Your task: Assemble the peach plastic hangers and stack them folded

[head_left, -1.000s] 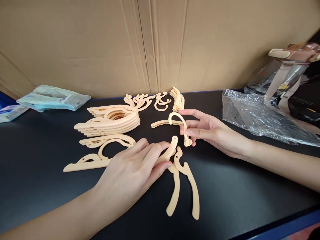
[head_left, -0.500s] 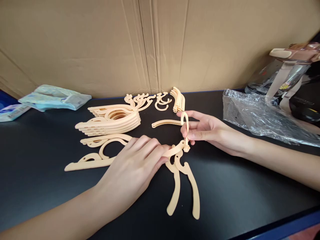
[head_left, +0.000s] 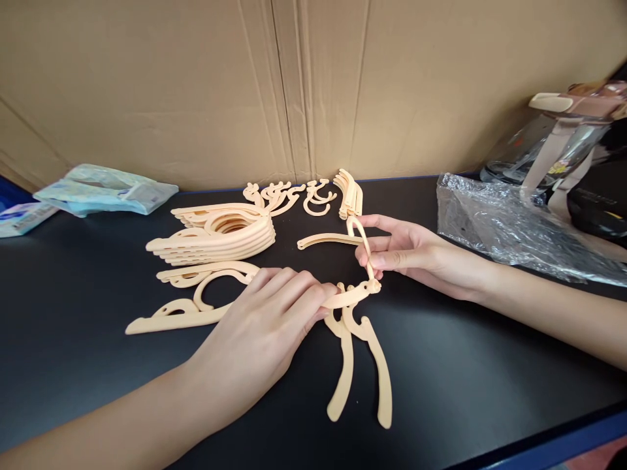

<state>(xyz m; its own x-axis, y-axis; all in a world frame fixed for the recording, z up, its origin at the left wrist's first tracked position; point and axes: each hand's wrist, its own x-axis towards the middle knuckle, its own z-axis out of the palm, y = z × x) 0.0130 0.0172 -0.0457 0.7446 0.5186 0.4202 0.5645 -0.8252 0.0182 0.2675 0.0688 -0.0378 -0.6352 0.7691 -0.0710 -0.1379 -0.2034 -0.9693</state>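
Note:
My left hand [head_left: 274, 320] is closed on a cream plastic hanger arm [head_left: 345, 299], whose right end pokes out past the fingers. In my right hand [head_left: 406, 251], a cream hanger hook [head_left: 360, 234] is pinched between thumb and fingers, curve upward. The hook's knobbed lower end meets the tip of the hanger arm; whether they are joined I cannot tell. Below lie two loose hanger arms [head_left: 385, 385], partly covered by the held piece. Left of my left hand are more hanger pieces [head_left: 179, 320], partly hidden by it. A single curved bar [head_left: 323, 240] lies behind the hook.
A stack of hanger pieces [head_left: 220, 243] sits at the left. Behind it are several loose hooks [head_left: 281, 198] and a bundle of curved bars [head_left: 349, 192]. Crumpled clear plastic [head_left: 504, 228] and a bottle [head_left: 568, 130] stand right, tissue packs [head_left: 105, 189] left, cardboard [head_left: 196, 91] at the back.
The hook has tilted, its top going left and its knobbed end going right. The right end of the held hanger arm has shifted right and slightly down along with it.

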